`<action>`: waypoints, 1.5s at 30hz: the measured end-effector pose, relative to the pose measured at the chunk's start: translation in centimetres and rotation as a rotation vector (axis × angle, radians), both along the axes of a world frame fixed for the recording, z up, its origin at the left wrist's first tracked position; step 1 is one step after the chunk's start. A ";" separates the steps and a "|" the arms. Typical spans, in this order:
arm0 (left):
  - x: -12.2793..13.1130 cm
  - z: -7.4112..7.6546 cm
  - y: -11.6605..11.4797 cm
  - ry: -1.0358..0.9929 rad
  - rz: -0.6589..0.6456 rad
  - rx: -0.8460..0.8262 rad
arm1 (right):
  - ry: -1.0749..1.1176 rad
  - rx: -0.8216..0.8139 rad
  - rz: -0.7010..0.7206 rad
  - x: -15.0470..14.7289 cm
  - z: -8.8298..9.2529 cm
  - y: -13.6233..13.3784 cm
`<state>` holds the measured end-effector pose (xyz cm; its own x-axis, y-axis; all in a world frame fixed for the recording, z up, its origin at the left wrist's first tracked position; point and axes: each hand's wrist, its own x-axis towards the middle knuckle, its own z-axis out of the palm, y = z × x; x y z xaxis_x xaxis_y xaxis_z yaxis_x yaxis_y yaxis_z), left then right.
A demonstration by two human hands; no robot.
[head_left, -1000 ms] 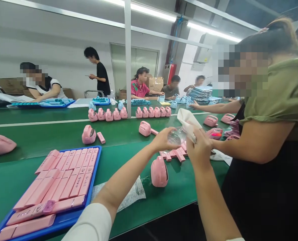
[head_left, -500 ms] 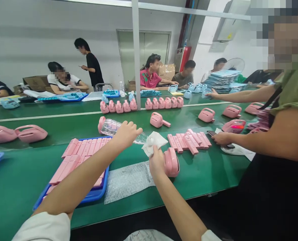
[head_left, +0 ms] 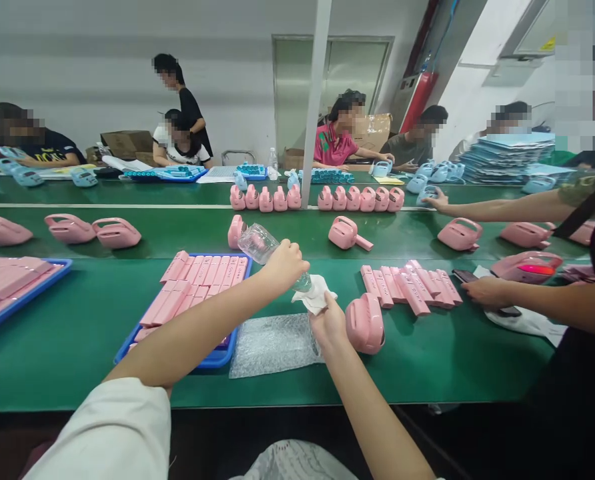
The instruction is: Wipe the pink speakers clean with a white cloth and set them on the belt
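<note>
My left hand [head_left: 286, 267] is closed around a clear plastic bottle [head_left: 259, 244], tipped so that its neck points down to the right. The bottle's mouth is against a white tissue [head_left: 315, 294]. That tissue is pinched in my right hand [head_left: 329, 323], its loose part spreading up from the fingers. Just right of this hand stands a pink plastic housing with a handle [head_left: 366, 323]. Below the hands a sheet of bubble wrap [head_left: 272, 345] lies flat on the green table.
A blue tray [head_left: 226, 357] of pink bars lies left; loose pink bars [head_left: 410, 287] lie right. Pink housings [head_left: 119, 233] sit along the belt [head_left: 187, 230]. At right, a co-worker's hand [head_left: 488, 291] holds a phone, the other reaches over the belt.
The view has swung left. The bottle now tilts more steeply, its neck brought down onto the tissue. Both hands keep their hold.
</note>
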<state>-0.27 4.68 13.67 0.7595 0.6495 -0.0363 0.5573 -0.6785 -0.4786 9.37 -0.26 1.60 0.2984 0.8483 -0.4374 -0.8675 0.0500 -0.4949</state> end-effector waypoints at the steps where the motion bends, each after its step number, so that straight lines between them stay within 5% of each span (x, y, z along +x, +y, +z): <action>1: -0.1 -0.2 0.0 -0.001 0.003 -0.004 | 0.007 -0.012 0.007 0.0 0.0 -0.1; 13: -0.8 -1.3 0.1 -0.002 0.003 -0.019 | 0.048 -0.086 0.116 0.8 0.9 -0.8; 17: -1.2 -0.9 0.7 -0.069 0.042 -0.051 | 0.021 -0.005 0.067 2.6 3.0 -0.9; 22: -0.9 -1.1 2.0 -0.389 0.142 -0.242 | -0.022 0.104 -0.010 5.7 6.4 -1.0; 27: 0.5 -3.1 2.9 -0.601 0.159 -0.399 | -0.099 0.155 -0.010 8.3 8.1 -0.9; 35: 2.8 -6.5 4.7 -1.032 0.140 -0.701 | -0.106 0.147 -0.028 10.7 8.2 -0.8; 45: 10.4 -11.1 9.8 -1.608 0.188 -0.708 | -0.215 0.112 -0.200 13.8 6.8 -2.3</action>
<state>10.10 14.44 2.55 0.2469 0.9162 0.3155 0.2248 -0.3708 0.9011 23.16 -2.59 8.42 0.5402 0.8026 -0.2530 -0.7107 0.2741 -0.6479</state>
